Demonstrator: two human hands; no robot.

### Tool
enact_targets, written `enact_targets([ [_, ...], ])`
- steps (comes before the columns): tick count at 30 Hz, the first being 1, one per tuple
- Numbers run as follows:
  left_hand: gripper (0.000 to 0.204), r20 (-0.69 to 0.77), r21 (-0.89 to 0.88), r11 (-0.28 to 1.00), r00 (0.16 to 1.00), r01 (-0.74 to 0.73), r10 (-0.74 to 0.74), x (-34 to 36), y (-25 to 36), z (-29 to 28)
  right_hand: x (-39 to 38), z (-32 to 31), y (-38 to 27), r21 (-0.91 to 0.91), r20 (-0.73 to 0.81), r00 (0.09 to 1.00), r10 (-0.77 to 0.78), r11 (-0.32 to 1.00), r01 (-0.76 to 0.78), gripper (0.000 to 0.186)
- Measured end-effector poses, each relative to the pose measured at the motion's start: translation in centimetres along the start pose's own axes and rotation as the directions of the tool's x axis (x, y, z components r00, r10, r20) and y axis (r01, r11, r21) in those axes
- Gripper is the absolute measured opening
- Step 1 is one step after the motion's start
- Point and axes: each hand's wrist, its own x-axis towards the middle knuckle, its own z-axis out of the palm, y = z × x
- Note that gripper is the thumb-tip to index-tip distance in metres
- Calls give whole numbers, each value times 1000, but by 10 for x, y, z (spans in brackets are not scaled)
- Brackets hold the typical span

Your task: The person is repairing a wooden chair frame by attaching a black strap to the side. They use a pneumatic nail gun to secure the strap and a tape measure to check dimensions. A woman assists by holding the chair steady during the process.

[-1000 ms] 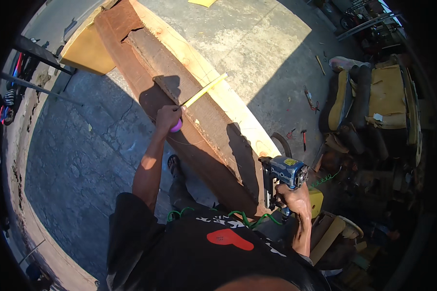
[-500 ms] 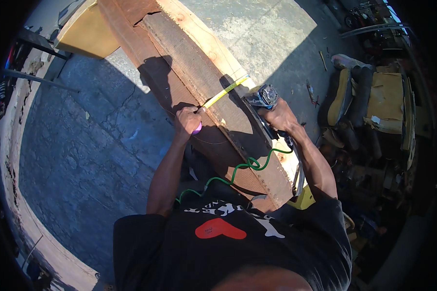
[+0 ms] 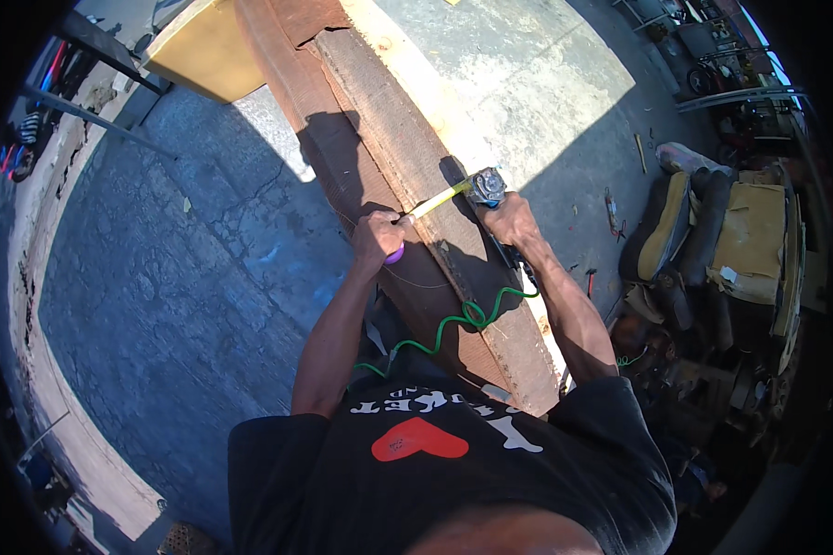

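Observation:
Brown worn fabric (image 3: 333, 129) runs diagonally along a long pale wooden piece (image 3: 396, 55). My left hand (image 3: 378, 239) is closed on a purple tape measure (image 3: 394, 254) on the fabric. Its yellow blade (image 3: 442, 199) stretches across toward the wooden edge. My right hand (image 3: 507, 222) grips a nail or staple gun (image 3: 485, 187), whose head sits over the far end of the blade; whether it touches the blade I cannot tell. A green coiled hose (image 3: 474, 316) crosses the fabric below the gun.
A tan foam-like block (image 3: 204, 55) sits at the far upper left beside metal poles (image 3: 102, 120). Old cushions (image 3: 745, 231) are piled at right among dark clutter. Small tools (image 3: 613, 213) lie on the concrete floor (image 3: 185, 268). A cracked ledge curves along the left.
My right hand has carried the gun up from low on the right to the blade's far end, dragging the hose across the fabric. My left hand has shifted slightly right, still holding the tape measure.

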Motion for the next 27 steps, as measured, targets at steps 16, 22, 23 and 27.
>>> enact_targets([
  [16, 37, 24, -441, 880, 983, 176, -184, 57, 5, -57, 16, -33, -50, 197, 15, 996, 85, 976, -87, 45],
  [22, 42, 18, -462, 876, 989, 139, -147, 86, -14, -92, 63, -19, -114, 159, 38, 995, 90, 983, -95, 49],
  [23, 44, 3, -481, 871, 993, 103, -116, 86, -20, -100, 68, -19, -123, 162, 31, 996, 87, 983, -91, 49],
  [27, 45, -25, -398, 908, 988, 132, -154, 79, -56, -141, 104, -9, -144, 143, 54, 992, 113, 982, -120, 50],
])
